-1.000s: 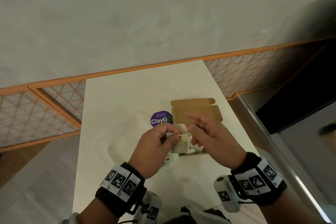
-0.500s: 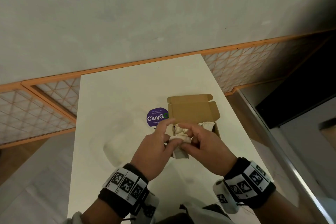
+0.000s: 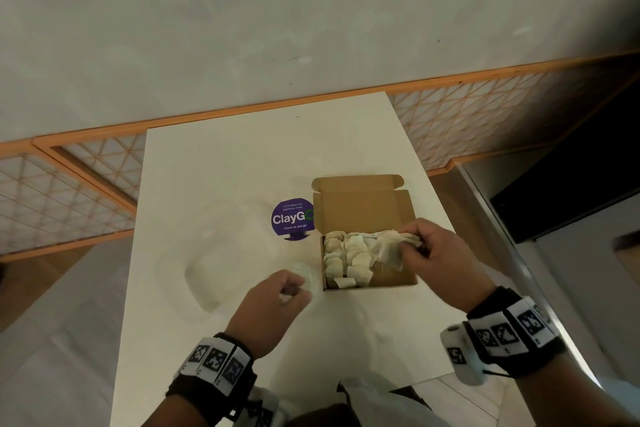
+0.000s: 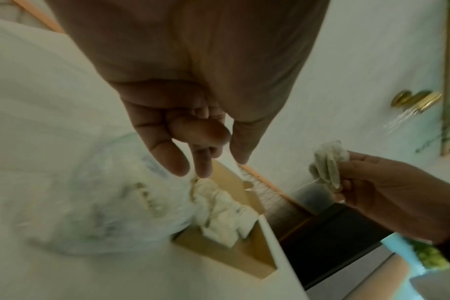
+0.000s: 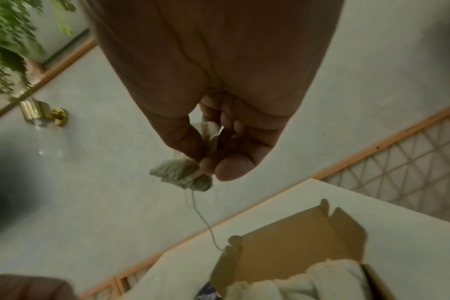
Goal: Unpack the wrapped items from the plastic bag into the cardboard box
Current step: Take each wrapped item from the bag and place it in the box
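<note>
A: Taking the cardboard box as our landmark, where do we have room?

B: Its lid flap stands open on the far side. The box sits close to the right edge of the white surface, so there is little margin there. To its left the surface runs wide, with only the clear plastic bag lying crumpled near the box's left wall, and a purple round sticker just beside its far-left corner.

A: And our hands?

B: They are apart. Our right hand is over the box's right side, thumb and fingers pinching one wrapped item. Our left hand hovers just off the box's near-left corner, above the bag's edge, fingers loosely curled. In the head view something pale shows at its fingertips, but we cannot tell whether it grips anything.

A: How does the item look?

B: It is a small crumpled bundle of off-white, slightly greenish wrap, with a thin thread trailing from it down towards the box. More pale bundles fill the box's left and far parts, while its near-right corner shows bare cardboard.

A: And beyond the box?

B: A grey wall rises behind it, with an orange-framed lattice panel along its foot.
</note>
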Motion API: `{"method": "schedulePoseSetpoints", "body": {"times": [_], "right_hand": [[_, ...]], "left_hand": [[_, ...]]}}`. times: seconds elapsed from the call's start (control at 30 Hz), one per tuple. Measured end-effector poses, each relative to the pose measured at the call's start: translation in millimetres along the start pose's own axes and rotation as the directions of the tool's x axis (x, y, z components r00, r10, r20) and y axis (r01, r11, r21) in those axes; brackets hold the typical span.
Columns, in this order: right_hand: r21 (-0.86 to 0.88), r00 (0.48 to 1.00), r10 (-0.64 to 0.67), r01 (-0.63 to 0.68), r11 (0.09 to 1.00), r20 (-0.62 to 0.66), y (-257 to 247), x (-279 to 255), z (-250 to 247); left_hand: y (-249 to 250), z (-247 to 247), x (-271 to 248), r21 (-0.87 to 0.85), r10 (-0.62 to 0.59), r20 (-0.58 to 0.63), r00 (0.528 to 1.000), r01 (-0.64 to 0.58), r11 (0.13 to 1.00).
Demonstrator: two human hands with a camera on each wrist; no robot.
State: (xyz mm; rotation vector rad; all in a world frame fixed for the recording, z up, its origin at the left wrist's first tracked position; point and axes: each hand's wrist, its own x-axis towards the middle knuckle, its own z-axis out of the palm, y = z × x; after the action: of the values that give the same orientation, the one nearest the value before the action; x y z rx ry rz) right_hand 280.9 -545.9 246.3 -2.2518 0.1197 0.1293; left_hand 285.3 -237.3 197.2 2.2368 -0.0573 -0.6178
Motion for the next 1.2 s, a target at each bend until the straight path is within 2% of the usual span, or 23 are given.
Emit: {"method": "schedulePoseSetpoints", "body": {"times": [0.1, 0.23, 0.37, 0.5, 0.77, 0.87, 0.93, 1.0, 1.07, 1.13, 1.2], "right_hand": [[-0.080, 0.998, 0.066, -0.065, 0.995, 0.015, 30, 18, -2], [-0.183, 0.981, 0.163, -0.141, 0.973, 0.110, 74, 44, 20], [-0.345, 0.944, 0.258, -0.177, 0.922, 0.204, 103, 66, 46], [-0.514, 0.937, 0.300, -0.170, 0.841, 0.181, 114, 81, 60], [-0.614, 0.945, 0.250, -0.070, 0.787, 0.212, 100, 84, 65], [-0.634, 0.977, 0.118, 0.022, 0.773, 0.179, 73, 75, 66], [-0.568, 0.982, -0.003, 0.113, 0.815, 0.191, 44, 65, 75], [-0.463, 0.944, -0.118, 0.258, 0.848, 0.309, 14, 55, 91], [-0.333, 0.853, -0.207, 0.394, 0.857, 0.478, -10, 47, 113], [-0.265, 0.746, -0.263, 0.507, 0.821, 0.612, -23, 41, 140], [-0.298, 0.670, -0.253, 0.593, 0.748, 0.698, -26, 40, 168]], "left_hand": [[-15, 7, -4, 0.116, -0.058, 0.012, 0.998, 0.057, 0.992], [-26, 12, -9, 0.237, -0.102, 0.035, 0.994, 0.091, 0.967], [-35, 13, -10, 0.258, -0.166, 0.027, 0.986, 0.154, 0.954], [-38, 12, -10, 0.266, -0.182, 0.005, 0.983, 0.174, 0.948], [-33, 12, -12, 0.253, -0.214, 0.013, 0.977, 0.203, 0.946], [-38, 11, -12, 0.240, -0.197, -0.003, 0.980, 0.192, 0.952], [-41, 11, -10, 0.266, -0.174, 0.001, 0.985, 0.167, 0.949], [-45, 13, -10, 0.275, -0.151, -0.009, 0.989, 0.147, 0.950], [-48, 14, -11, 0.292, -0.110, -0.027, 0.994, 0.113, 0.950], [-50, 15, -12, 0.306, -0.071, -0.037, 0.997, 0.079, 0.949], [-51, 15, -13, 0.309, -0.038, -0.026, 0.999, 0.044, 0.950]]}}
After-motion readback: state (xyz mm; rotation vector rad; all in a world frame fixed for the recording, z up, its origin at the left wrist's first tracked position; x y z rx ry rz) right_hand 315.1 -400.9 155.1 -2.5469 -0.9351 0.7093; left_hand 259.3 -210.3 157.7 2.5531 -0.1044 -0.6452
